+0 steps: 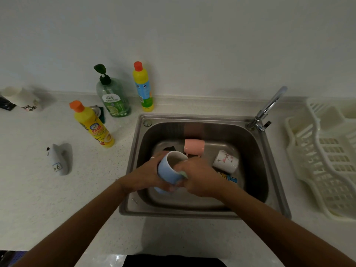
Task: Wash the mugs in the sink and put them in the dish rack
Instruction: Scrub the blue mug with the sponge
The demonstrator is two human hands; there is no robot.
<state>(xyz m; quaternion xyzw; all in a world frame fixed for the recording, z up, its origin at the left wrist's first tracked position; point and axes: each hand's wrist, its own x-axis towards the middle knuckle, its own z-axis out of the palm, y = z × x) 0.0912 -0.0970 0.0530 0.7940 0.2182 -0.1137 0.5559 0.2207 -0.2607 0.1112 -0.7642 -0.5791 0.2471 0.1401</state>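
- The blue mug (169, 170) is held over the steel sink (269, 151), tilted with its mouth facing up and away, between both hands.
- The left hand (148, 175) wraps the mug's left side and base, fingers curled round it.
- The right hand (198, 177) presses a pale green sponge (184, 174) against the mug's right wall, fingers closed on it.
- A pink mug (194, 147) and a white flowered mug (225, 160) lie on their sides in the basin behind the hands.
- The cream dish rack (323, 160) sits on the surface right of the sink.

Kitchen: steel sink (269, 151), faucet (269, 106), dish rack (300, 170), detergent bottles (113, 97).
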